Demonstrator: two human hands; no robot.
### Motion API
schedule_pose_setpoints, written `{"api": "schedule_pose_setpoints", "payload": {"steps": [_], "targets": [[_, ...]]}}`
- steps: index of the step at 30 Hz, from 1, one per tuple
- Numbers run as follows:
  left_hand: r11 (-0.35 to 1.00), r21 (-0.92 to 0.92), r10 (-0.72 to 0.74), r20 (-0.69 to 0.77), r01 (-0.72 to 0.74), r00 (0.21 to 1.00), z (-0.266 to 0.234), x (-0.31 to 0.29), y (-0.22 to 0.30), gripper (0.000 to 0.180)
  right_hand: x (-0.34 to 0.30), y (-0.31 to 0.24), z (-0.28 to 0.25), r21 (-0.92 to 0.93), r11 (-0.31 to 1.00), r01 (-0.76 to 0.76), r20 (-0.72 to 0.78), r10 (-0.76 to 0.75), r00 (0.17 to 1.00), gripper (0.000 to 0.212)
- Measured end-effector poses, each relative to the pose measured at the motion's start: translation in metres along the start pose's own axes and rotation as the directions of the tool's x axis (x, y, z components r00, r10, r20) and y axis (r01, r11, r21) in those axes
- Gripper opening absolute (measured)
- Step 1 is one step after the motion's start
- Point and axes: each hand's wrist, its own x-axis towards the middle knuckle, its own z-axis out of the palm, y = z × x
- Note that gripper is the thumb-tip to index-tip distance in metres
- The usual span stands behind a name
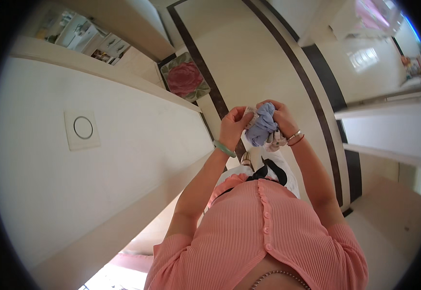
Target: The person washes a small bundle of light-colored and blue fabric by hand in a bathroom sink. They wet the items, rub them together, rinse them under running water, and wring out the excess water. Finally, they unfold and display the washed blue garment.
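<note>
At the middle of the view, my two hands hold a crumpled bundle of small cloth pieces in front of my body. A blue-grey cloth [261, 129] makes up most of it; its folds hide its shape, so I cannot tell what garment it is. My left hand [232, 128], a pale green bangle on its wrist, pinches a whitish cloth edge [251, 115] between thumb and fingers. My right hand [284, 119], with a silver bracelet and a red cord, is closed round the bundle's right side. A pale patterned cloth [275, 141] hangs below that hand.
To the left stands a white wall with a square switch plate [83, 129]. Beyond, a mat with a red flower [185, 78] lies by a doorway. Dark stripes [292, 48] cross the cream tiled floor. At right are white door frames [389, 121].
</note>
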Motion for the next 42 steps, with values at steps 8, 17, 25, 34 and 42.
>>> {"api": "schedule_pose_setpoints", "payload": {"steps": [8,17,25,34,42], "targets": [[0.808,-0.587,-0.049,-0.160,-0.055,0.986,0.001,0.121,0.085,0.016,0.161,-0.049,-0.048,0.445,0.858,-0.257,0.232,0.167,0.958,0.030],[0.685,-0.606,0.062,-0.503,-0.403,0.862,-0.042,0.210,0.180,0.022,0.336,-0.146,0.006,0.433,0.781,-0.450,0.481,0.222,0.848,0.030],[0.546,-0.519,0.150,-0.712,-0.658,0.686,-0.154,0.299,0.253,0.020,0.485,-0.201,0.148,0.169,0.963,-0.211,0.608,0.067,0.791,0.016],[0.526,-0.448,0.123,-0.801,-0.723,0.586,-0.309,0.366,0.326,0.023,0.621,-0.238,0.277,0.252,0.896,-0.365,0.752,0.056,0.656,0.029],[0.456,-0.514,0.054,-0.799,-0.727,0.599,-0.427,0.415,0.406,0.041,0.731,-0.256,0.409,0.203,0.872,-0.446,0.772,0.137,0.620,0.038]]}}
